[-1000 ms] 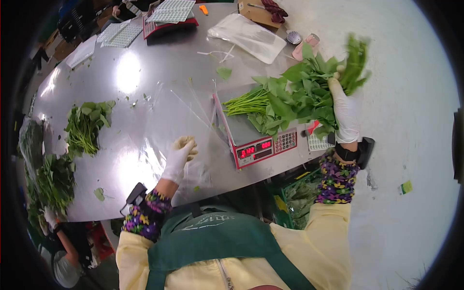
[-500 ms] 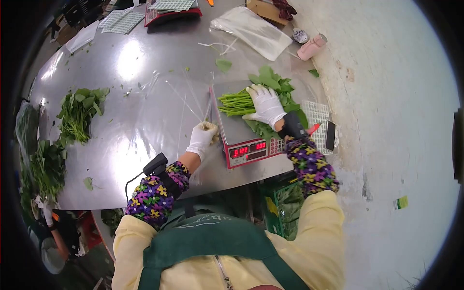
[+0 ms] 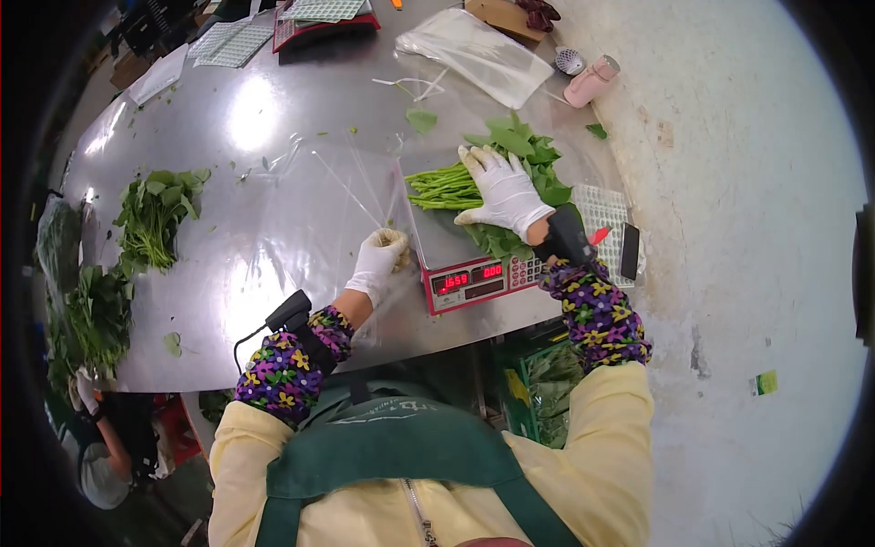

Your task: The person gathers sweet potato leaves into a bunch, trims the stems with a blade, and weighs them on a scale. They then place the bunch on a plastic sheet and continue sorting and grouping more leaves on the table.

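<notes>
My right hand (image 3: pixel 504 193), in a white glove, lies spread over a bunch of leafy green stems (image 3: pixel 444 189). The bunch rests on the plate of a red-rimmed digital scale (image 3: pixel 483 284), stems to the left and leaves to the right. Red digits glow on its display. Beside the scale's left edge, my gloved left hand (image 3: pixel 378 263) is closed with its fingers curled. Thin clear plastic (image 3: pixel 351 191) lies around it, with streaks running toward the fingertips. What those fingers hold, if anything, is hidden.
More leafy bunches (image 3: pixel 155 219) lie at the left. Clear plastic bags (image 3: pixel 474 59), a pink bottle (image 3: pixel 592 80) and another scale (image 3: pixel 325 35) stand farther back. A label sheet (image 3: pixel 597 214) and a dark phone-like slab (image 3: pixel 630 252) sit right. Another person's gloved hand (image 3: pixel 87 390) shows lower left.
My right hand has spread its fingers more and shifted slightly on the greens. The scale's left reading has risen from about 0.122 to 1.659. My left hand stays nearly still.
</notes>
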Demonstrator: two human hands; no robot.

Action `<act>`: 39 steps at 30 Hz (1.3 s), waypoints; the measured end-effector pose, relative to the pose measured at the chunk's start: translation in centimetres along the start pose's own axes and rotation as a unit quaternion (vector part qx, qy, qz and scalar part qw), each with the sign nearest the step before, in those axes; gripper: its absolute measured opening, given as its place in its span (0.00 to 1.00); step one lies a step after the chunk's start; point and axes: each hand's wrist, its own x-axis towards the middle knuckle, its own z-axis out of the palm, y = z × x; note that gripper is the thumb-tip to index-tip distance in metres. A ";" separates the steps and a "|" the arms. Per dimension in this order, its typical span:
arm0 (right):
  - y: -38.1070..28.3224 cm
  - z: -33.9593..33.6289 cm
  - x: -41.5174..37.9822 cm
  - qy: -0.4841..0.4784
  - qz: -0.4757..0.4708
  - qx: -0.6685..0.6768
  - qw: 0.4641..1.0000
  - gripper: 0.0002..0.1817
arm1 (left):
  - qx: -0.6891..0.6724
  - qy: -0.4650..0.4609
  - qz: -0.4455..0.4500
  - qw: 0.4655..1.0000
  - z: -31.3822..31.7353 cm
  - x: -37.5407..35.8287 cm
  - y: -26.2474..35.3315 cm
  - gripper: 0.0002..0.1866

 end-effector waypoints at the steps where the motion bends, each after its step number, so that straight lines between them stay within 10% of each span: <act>1: -0.1 -1.1 0.0 0.001 -0.010 0.035 0.999 0.56 | -0.001 0.001 0.000 1.000 0.1 -0.5 0.4 0.07; 7: -0.8 -5.5 -1.2 0.083 -0.009 0.396 0.915 0.21 | 0.011 0.020 0.009 1.000 -0.1 -1.5 0.6 0.13; 23: -8.1 -8.2 -9.2 0.244 -0.052 0.365 0.897 0.11 | 0.040 0.058 0.163 0.984 -1.9 -3.5 -0.7 0.06; 39: -18.9 9.6 -4.1 -0.099 -0.080 0.631 0.765 0.06 | 0.157 0.420 0.161 0.879 -15.5 -1.7 -8.4 0.09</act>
